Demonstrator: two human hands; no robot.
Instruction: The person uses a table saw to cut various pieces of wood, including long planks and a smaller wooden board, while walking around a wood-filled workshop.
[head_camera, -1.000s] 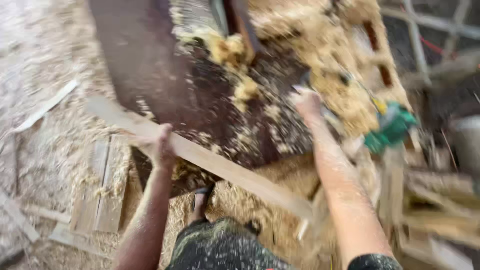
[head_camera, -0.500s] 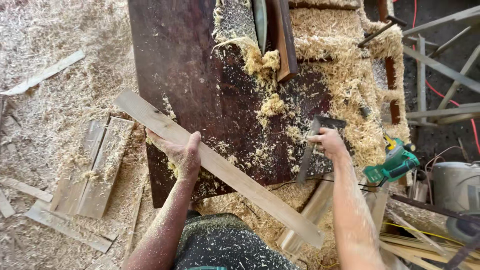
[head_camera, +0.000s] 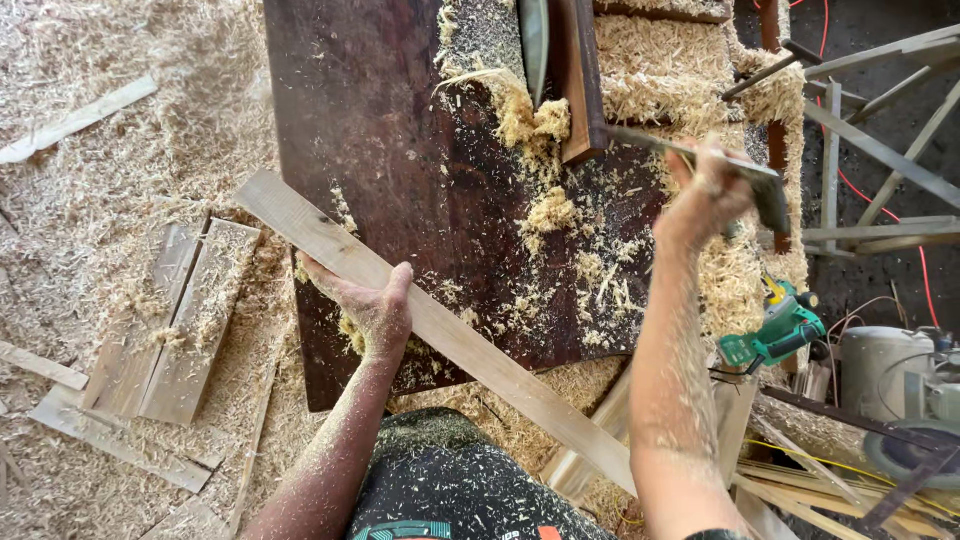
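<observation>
My left hand (head_camera: 368, 305) grips a long pale wooden plank (head_camera: 500, 375) that lies slantwise over the near edge of a dark, sawdust-strewn machine table (head_camera: 370, 130). My right hand (head_camera: 708, 196) is raised over the table's right side, shut on a thin dark flat tool with a long shank (head_camera: 690, 160). A round saw blade (head_camera: 533, 35) stands in the table beside a dark wooden fence piece (head_camera: 578, 80). Piles of shavings (head_camera: 540, 125) sit around the blade. Both forearms are dusted with sawdust.
Thick sawdust covers the floor on the left, with loose boards (head_camera: 170, 320) and strips (head_camera: 75, 120) lying in it. A green power tool (head_camera: 775, 335) rests right of the table. Wooden slats, a red cable and a grey drum (head_camera: 880, 370) crowd the right side.
My right hand picked up the dark flat tool from the table's right side and lifted it toward the fence. My left hand kept hold of the plank.
</observation>
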